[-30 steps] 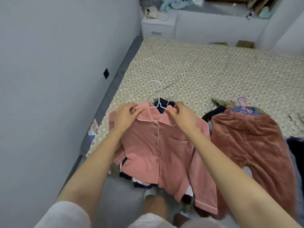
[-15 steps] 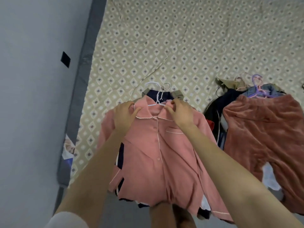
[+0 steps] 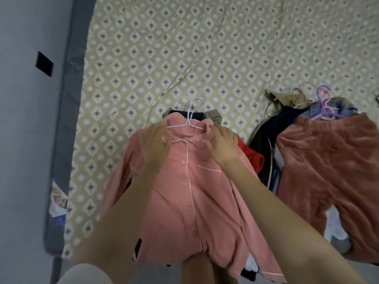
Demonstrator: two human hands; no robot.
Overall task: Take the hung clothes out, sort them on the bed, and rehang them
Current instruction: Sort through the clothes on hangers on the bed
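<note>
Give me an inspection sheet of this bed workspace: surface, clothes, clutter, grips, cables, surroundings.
Surface: beige diamond-patterned quilt, creased.
Job's things: pink button-up pyjama shirt on white wire hanger, topping the left pile; rust fleece trousers topping the right pile; purple plastic hanger above them.
Clutter: red garment showing beside the shirt.
Grips: left hand and right hand rest on the shirt's shoulders, fingers roughly straight; left blurred.
Cables: nothing seen.
Surroundings: grey bed edge, grey wall with black square.
</note>
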